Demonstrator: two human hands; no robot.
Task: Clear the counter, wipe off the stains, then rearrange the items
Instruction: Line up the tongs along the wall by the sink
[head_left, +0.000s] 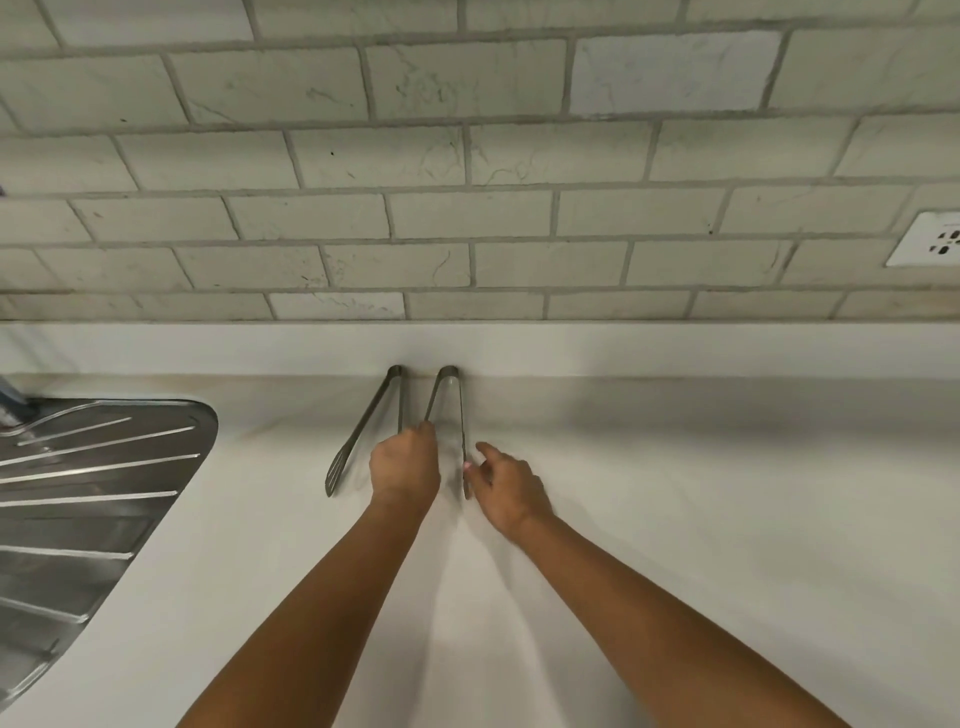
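Left hand (404, 464) over right tongs' (445, 405) arm (grip hidden); right hand (506, 487) slack, fingertips beside other arm.

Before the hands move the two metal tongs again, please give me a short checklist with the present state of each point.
1. Left pair of grey metal tongs lies flat on the white counter: ok.
2. Right pair of grey metal tongs has its hinge end at the back ledge: ok.
3. Left hand touches the right tongs' left arm: ok; firm grip: cannot tell.
4. Right hand at the other arm, holding it: cannot tell.
5. Tongs clear of the steel drainboard: ok.
6. Stains gone under the hands: cannot tell.
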